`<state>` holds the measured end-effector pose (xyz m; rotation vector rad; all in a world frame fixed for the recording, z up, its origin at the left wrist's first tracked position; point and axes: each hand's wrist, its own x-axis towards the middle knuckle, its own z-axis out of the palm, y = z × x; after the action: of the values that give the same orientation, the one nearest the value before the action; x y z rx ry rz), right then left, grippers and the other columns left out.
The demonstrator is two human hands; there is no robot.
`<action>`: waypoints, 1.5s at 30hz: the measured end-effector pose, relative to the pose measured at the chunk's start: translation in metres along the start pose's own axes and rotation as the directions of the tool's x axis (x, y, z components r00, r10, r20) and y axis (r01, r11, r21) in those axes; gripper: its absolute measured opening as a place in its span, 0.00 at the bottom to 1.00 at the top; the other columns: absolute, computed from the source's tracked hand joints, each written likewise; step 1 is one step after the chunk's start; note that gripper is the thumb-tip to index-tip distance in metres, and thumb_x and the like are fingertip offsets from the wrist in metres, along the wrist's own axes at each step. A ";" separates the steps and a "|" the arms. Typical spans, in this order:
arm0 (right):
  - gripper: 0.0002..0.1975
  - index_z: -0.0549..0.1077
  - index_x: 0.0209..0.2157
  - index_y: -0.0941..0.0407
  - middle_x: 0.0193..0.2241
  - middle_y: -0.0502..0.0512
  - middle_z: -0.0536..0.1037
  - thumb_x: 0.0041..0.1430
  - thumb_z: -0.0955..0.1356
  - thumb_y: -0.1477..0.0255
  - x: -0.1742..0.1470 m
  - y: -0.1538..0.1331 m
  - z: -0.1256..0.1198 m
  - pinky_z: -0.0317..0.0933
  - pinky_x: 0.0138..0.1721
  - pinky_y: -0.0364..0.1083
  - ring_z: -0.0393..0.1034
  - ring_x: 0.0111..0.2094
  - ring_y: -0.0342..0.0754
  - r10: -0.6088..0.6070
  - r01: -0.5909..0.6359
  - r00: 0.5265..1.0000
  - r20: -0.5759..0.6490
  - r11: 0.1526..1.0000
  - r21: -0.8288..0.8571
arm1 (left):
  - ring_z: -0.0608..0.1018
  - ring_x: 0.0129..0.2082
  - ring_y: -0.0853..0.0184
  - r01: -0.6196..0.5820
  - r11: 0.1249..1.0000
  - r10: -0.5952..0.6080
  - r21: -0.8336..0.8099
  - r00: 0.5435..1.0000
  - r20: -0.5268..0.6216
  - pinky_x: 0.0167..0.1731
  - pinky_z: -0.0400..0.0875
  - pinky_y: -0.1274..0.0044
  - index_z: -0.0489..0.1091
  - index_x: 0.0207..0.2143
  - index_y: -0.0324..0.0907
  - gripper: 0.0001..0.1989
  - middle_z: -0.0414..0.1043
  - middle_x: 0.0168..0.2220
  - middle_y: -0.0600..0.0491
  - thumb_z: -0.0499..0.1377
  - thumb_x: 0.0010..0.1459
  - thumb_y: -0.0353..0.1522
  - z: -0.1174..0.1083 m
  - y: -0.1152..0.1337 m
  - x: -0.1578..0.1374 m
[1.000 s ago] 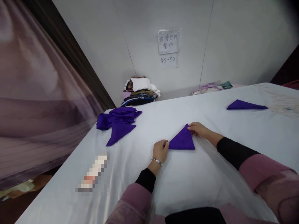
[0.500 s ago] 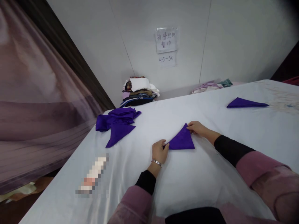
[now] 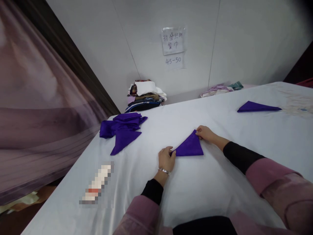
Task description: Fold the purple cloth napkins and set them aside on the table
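A white-covered bench (image 3: 215, 112) spreads beneath both hands, with a pale wall (image 3: 195, 39) beyond them. The person's left hand (image 3: 167, 159) pinches the near-left corner of a purple napkin (image 3: 190, 146) folded into a triangle; the right hand (image 3: 204, 133) grips its top corner, so the napkin lies between the two. Ahead and left of the left hand sits a loose purple cloth heap (image 3: 124, 125); farther out, right of the right hand, lies another folded napkin (image 3: 256, 107).
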<state>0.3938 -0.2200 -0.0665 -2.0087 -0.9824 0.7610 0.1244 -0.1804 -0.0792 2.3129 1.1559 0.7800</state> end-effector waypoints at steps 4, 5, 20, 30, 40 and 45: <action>0.04 0.68 0.32 0.57 0.14 0.46 0.69 0.51 0.66 0.77 0.002 0.003 0.000 0.58 0.22 0.41 0.66 0.18 0.43 -0.024 0.024 1.000 0.005 0.996 -0.084 | 0.73 0.36 0.63 0.004 1.000 -0.004 -0.008 1.000 0.006 0.44 0.64 0.67 0.70 0.39 0.42 0.09 0.74 0.27 0.55 0.57 0.54 0.28 -0.001 0.000 0.000; 0.04 0.68 0.32 0.57 0.15 0.46 0.70 0.51 0.66 0.76 0.003 0.004 0.000 0.58 0.23 0.42 0.66 0.18 0.43 -0.030 0.031 1.000 0.003 0.994 -0.107 | 0.74 0.36 0.63 0.005 1.000 -0.005 -0.008 1.000 0.008 0.44 0.64 0.67 0.70 0.39 0.42 0.09 0.74 0.27 0.55 0.57 0.54 0.28 -0.001 0.001 0.000; 0.06 0.67 0.32 0.55 0.30 0.53 0.75 0.52 0.68 0.70 -0.001 0.009 0.004 0.57 0.31 0.43 0.68 0.32 0.47 -0.164 0.110 0.979 -0.121 0.925 -0.364 | 0.73 0.39 0.62 0.008 0.999 -0.010 0.041 0.999 0.043 0.46 0.62 0.66 0.70 0.39 0.43 0.09 0.74 0.28 0.54 0.54 0.57 0.26 -0.001 0.001 0.000; 0.05 0.70 0.34 0.54 0.30 0.52 0.76 0.54 0.66 0.70 -0.003 0.014 0.000 0.58 0.32 0.43 0.68 0.32 0.47 -0.249 0.199 0.967 -0.062 0.882 -0.428 | 0.74 0.40 0.64 0.056 0.998 -0.056 -0.003 0.997 0.059 0.46 0.65 0.68 0.70 0.40 0.44 0.10 0.75 0.33 0.54 0.53 0.57 0.25 -0.004 0.003 -0.002; 0.08 0.73 0.35 0.55 0.30 0.52 0.76 0.53 0.66 0.69 0.005 0.019 0.000 0.58 0.32 0.44 0.69 0.31 0.47 -0.250 0.207 0.968 -0.030 0.859 -0.469 | 0.73 0.42 0.66 0.097 0.986 -0.097 -0.136 0.995 0.007 0.45 0.67 0.72 0.72 0.37 0.44 0.07 0.76 0.36 0.55 0.57 0.55 0.27 -0.019 -0.010 -0.018; 0.08 0.74 0.35 0.55 0.30 0.52 0.77 0.52 0.67 0.69 0.011 0.016 -0.001 0.59 0.31 0.44 0.69 0.31 0.47 -0.185 0.162 0.983 -0.010 0.882 -0.443 | 0.72 0.43 0.64 0.059 0.998 -0.058 -0.026 0.998 0.037 0.47 0.63 0.68 0.73 0.35 0.45 0.06 0.75 0.37 0.55 0.62 0.51 0.31 -0.016 -0.008 -0.018</action>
<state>0.4064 -0.2183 -0.0809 -2.2649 -1.3801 0.4071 0.1003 -0.1886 -0.0778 2.2513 1.1840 0.7255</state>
